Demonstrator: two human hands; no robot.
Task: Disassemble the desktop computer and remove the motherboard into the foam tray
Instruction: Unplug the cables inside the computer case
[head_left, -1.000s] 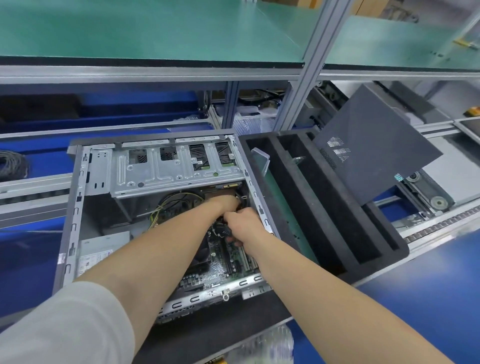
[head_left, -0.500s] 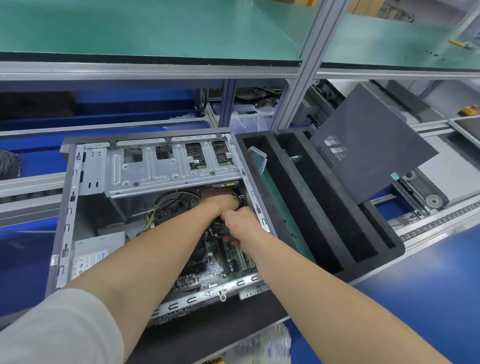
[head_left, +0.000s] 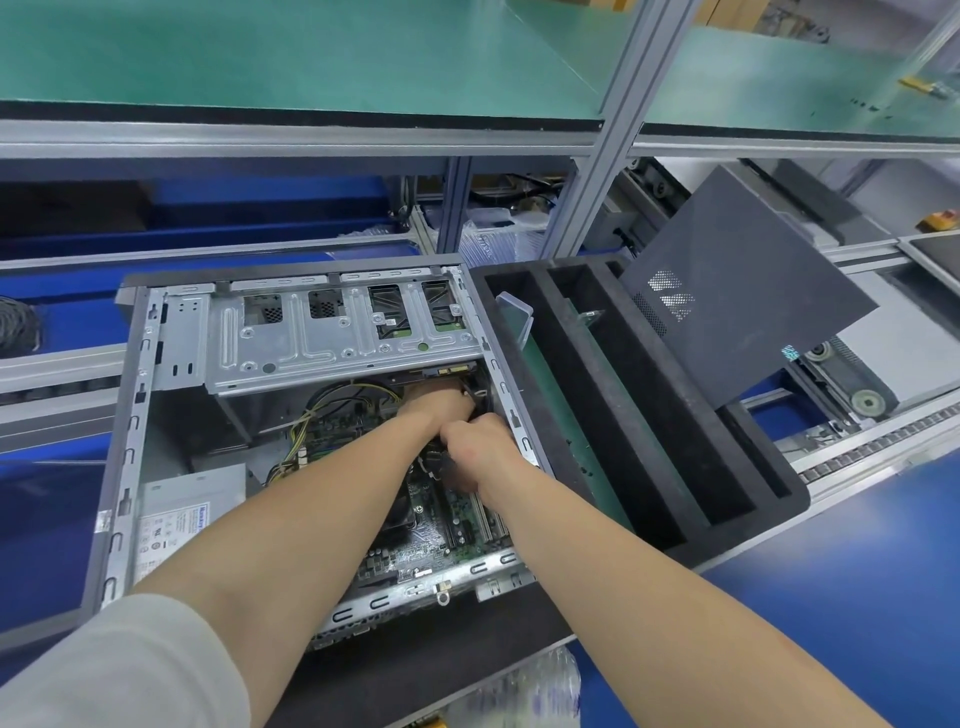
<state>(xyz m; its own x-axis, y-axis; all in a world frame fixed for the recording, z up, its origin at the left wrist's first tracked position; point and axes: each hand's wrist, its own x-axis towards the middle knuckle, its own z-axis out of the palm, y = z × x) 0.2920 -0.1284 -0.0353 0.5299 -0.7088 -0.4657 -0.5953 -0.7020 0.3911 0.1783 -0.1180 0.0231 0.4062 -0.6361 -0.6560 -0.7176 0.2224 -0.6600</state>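
The desktop case (head_left: 124, 467) lies open on its side with the green motherboard (head_left: 431, 535) inside. Both my hands reach into its far right corner under the metal drive cage (head_left: 337, 338). My left hand (head_left: 436, 402) is tucked below the cage; its fingers are hidden. My right hand (head_left: 478, 441) has its fingers curled around a black cable connector (head_left: 439, 465) above the board. The black foam tray (head_left: 571, 405) with long slots sits right of the case.
A grey power supply (head_left: 176, 519) sits at the case's near left; yellow and black wires (head_left: 311, 426) loop over the board. The dark side panel (head_left: 737, 306) leans on the tray's far right. A clear plastic piece (head_left: 517, 317) stands in a tray slot. Conveyor rails run behind.
The hands stay in the same corner of the case; the view has shifted slightly. My right hand has shifted a little on the connector.
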